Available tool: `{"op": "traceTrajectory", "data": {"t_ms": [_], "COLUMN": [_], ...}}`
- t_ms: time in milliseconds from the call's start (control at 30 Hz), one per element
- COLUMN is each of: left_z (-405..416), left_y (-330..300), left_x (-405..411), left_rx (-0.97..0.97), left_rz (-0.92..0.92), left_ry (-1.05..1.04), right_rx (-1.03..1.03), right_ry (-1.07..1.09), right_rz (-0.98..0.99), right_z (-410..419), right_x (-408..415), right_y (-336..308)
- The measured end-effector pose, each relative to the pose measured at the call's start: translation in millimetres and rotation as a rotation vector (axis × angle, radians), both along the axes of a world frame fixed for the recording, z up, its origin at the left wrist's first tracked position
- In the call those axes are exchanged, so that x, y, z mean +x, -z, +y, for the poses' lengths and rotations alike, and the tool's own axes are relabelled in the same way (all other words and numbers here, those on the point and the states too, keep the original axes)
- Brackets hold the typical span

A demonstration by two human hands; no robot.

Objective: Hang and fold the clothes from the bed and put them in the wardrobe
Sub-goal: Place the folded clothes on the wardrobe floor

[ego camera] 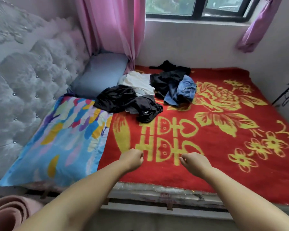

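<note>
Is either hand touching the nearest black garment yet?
Apart. The head view shows red blanket between the left hand, right hand and black garment.

The red blanket (223,164) covering the bed is fuzzy, matt woven cloth; at ten o'clock the tufted headboard (23,80) looks like soft velvet with shiny studs; the blue jeans (182,92) at twelve o'clock are coarse denim
</note>
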State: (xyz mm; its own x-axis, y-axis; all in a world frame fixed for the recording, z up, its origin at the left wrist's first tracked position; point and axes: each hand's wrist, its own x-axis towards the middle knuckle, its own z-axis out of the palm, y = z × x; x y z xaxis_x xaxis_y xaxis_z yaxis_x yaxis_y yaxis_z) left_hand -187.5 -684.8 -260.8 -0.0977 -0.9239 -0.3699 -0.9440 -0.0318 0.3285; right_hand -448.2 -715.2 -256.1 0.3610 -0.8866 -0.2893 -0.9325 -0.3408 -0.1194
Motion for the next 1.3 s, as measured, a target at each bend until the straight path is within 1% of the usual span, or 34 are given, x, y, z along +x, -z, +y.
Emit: {"op": "traceTrajectory", "data": {"t_ms": [133,300,467,567,700,800,867,900,967,1000,1067,1167,1233,1300], "left_z": [-57.8,-118.7,-190.8,-223.4,-264.7,-299.1,-324.6,-338.1,-366.5,-380.0,-408.0,-452.8,-482.9,-510.3], "left_y": [16.9,39.4,68.6,85.0,122.7,169.8,204.6,221.3,249.2,260.3,277.2,291.7,297.5,300.2], "left_x": [-3.0,-31.7,-52.6,-57.8,-51.7,-31.9,-14.6,-6.6,7.6,12.9,19.7,22.4,21.7,24.9], "left_rx": [0.048,0.113,0.146,0.160,0.192,0.184,0.149,0.119,0.035,0.001,-0.078,-0.184,-0.219,-0.201], "left_rz": [-0.040,-0.100,-0.063,-0.043,-0.048,-0.067,-0.114,-0.163,-0.278,-0.325,-0.403,-0.482,-0.512,-0.553], "left_ry": [0.023,0.075,-0.040,-0.090,-0.091,-0.119,-0.128,-0.118,-0.096,-0.090,-0.064,-0.020,-0.077,-0.158], "right_rx": [0.051,0.130,0.206,0.236,0.281,0.250,0.249,0.271,0.356,0.396,0.409,0.409,0.431,0.419], "right_ry": [0.039,0.060,0.007,-0.015,-0.065,0.005,0.080,0.109,0.106,0.065,-0.043,-0.112,-0.131,-0.111], "right_rz": [-0.002,0.025,0.029,0.011,-0.013,-0.144,-0.228,-0.231,-0.140,-0.067,0.039,0.049,0.033,0.018], "right_z": [-35.1,-102.0,-194.8,-236.0,-284.0,-308.8,-322.7,-327.5,-338.0,-341.2,-346.2,-347.4,-348.7,-348.9], "right_x": [-11.5,-36.3,-55.6,-55.8,-36.4,-4.5,18.3,27.4,36.9,37.0,29.1,19.7,19.2,18.7], "right_y": [19.8,50.0,83.0,106.5,161.6,213.9,249.1,267.0,302.0,319.6,349.0,369.5,371.8,377.2]}}
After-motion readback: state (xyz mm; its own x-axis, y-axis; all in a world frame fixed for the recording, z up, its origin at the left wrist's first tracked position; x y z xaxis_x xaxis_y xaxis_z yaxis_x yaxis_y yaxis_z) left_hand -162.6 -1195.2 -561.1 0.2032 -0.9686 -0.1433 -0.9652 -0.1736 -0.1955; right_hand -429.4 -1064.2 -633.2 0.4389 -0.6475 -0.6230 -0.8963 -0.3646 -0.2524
